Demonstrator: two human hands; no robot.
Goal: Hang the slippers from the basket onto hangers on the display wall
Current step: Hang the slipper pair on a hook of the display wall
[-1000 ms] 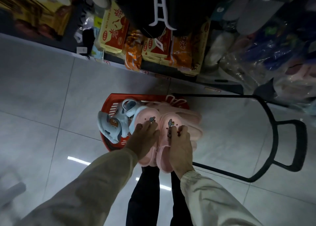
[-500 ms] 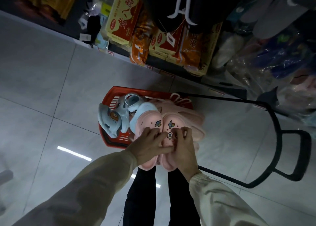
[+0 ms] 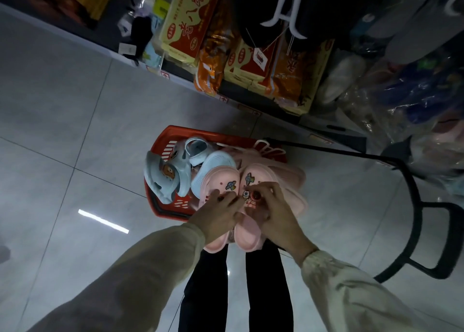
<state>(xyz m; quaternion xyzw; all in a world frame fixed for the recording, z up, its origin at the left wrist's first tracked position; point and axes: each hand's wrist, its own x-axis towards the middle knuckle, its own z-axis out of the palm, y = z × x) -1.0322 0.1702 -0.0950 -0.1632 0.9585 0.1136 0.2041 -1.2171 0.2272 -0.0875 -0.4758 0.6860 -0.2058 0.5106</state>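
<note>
1. The red basket (image 3: pixel 173 134) on the floor is the landmark; a pair of pink slippers (image 3: pixel 247 233) is held just above its near edge, soles down, toes towards the shelves.
2. The left hand (image 3: pixel 217 217) lies over the left slipper's upper with fingers curled on it; the right hand (image 3: pixel 272 212) covers the right slipper, fingertips pinched near the small charms (image 3: pixel 247 196). The light is dim, so whether the right fingers hold a charm or the slipper's edge is hard to say.
3. Blue slippers (image 3: pixel 173 176) still sit in the basket's left half, more pink ones behind.
4. To do this step well, keep the pair pressed side by side and level so they lift as one, clear of the basket's black handle (image 3: pixel 416 206) to its right.
5. A white hanger (image 3: pixel 285 12) hangs well above and beyond the basket; bring the pair up with heels aligned before threading it on.
</note>
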